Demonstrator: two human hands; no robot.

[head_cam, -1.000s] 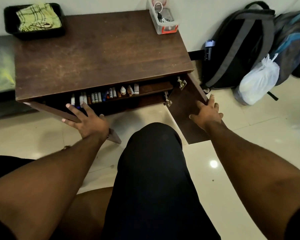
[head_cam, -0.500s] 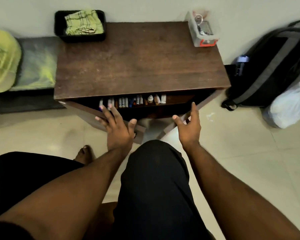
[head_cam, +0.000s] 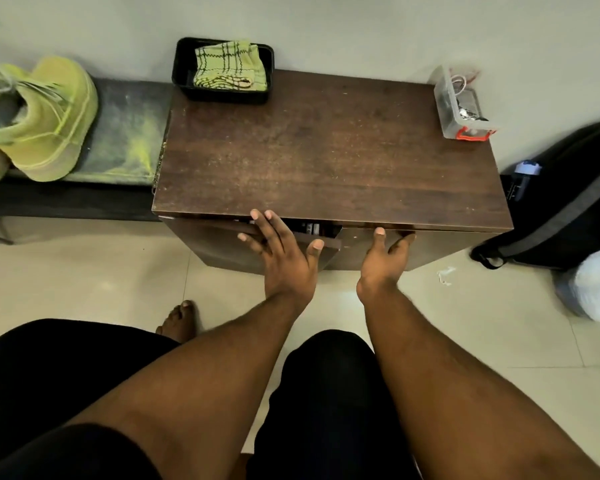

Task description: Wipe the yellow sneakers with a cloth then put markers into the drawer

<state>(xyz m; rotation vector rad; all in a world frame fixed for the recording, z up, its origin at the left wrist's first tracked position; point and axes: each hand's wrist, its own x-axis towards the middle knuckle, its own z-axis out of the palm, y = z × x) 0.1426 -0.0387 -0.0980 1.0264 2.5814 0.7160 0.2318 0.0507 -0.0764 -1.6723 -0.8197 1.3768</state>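
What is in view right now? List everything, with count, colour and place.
cabinet: 1, dark brown wood, against the wall
doors: 2, brown, nearly shut, a gap between them
markers: a few, count unclear, in the gap
tray: 1, black, cabinet's back left corner
cloth: 1, green check, in the tray
box: 1, clear with red clip, back right corner
sneakers: 2, yellow, on the bench
bench: 1, dark, left of cabinet
backpack: 1, black and grey, floor right
bag: 1, white, beside backpack
left hand: fingers straight, on left door
right hand: fingers straight, at right door
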